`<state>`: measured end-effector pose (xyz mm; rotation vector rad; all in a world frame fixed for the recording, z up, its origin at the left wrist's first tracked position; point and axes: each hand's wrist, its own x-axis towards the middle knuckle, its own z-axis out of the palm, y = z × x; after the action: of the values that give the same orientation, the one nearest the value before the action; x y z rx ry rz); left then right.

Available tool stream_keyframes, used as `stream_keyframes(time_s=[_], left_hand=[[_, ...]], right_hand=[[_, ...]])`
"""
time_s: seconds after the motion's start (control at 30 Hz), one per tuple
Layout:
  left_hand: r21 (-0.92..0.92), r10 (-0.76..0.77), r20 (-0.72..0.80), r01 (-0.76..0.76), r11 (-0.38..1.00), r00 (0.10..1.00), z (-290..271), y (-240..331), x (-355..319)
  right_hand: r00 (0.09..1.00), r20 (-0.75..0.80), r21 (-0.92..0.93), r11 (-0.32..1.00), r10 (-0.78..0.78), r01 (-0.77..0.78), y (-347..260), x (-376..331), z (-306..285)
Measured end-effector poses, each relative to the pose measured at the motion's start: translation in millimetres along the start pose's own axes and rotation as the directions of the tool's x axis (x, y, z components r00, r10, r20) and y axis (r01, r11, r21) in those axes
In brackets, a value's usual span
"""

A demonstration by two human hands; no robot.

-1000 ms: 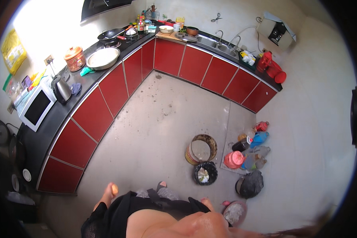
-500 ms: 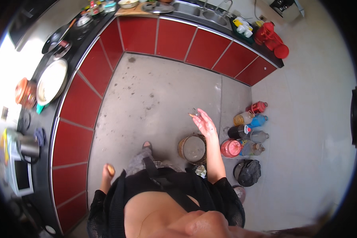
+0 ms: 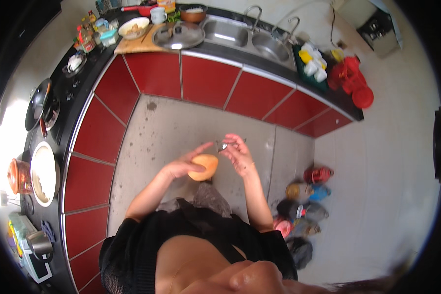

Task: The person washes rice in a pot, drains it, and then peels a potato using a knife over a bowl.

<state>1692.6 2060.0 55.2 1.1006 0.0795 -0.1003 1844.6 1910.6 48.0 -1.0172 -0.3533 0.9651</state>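
Note:
In front of my body, my left hand (image 3: 180,168) grips a rounded, pale-orange fruit or vegetable (image 3: 207,165), smooth as if peeled; its exact kind I cannot tell. The thumb lies across it while some fingers stretch out above it. Just to the right, my right hand (image 3: 240,157) is raised with bent fingers round a small shiny metal tool (image 3: 224,146), which looks like a peeler. A narrow gap separates tool and fruit. Both are held in the air over the grey floor (image 3: 161,127).
Ahead, the counter bears a double sink (image 3: 225,33), a pan lid (image 3: 178,35) on a wooden board and a rack of cups (image 3: 312,61). A wok (image 3: 39,105) and a large pale basin (image 3: 45,174) stand on the left counter. Several bottles (image 3: 304,210) stand on the floor at right.
My left hand has come up from low at the left to the middle with the fruit. My right hand has moved slightly left, nearer to it. The view has shifted toward the sink.

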Motion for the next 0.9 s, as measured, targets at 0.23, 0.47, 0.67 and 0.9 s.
stream_keyframes(time_s=[0.23, 0.47, 0.67, 0.9], left_hand=[[-0.239, -0.118, -0.185, 0.072, 0.968, 0.976, -83, 47, 139], [-0.036, -0.023, -0.207, 0.016, 0.999, 0.978, -197, 100, 265], [-0.049, -0.087, -0.259, 0.077, 0.996, 0.962, -261, 172, 336], [-0.244, 0.012, -0.441, -0.133, 0.961, 0.897, -335, 188, 414]], right_hand=[[0.997, 0.036, -0.461, 0.884, -0.062, 0.072, -44, 184, -17], [0.978, -0.175, -0.212, 0.975, -0.110, 0.072, -76, 356, -53], [0.917, -0.398, 0.126, 0.988, -0.029, 0.085, -146, 485, -129], [0.883, -0.467, 0.159, 0.986, 0.036, 0.044, -190, 658, -210]])
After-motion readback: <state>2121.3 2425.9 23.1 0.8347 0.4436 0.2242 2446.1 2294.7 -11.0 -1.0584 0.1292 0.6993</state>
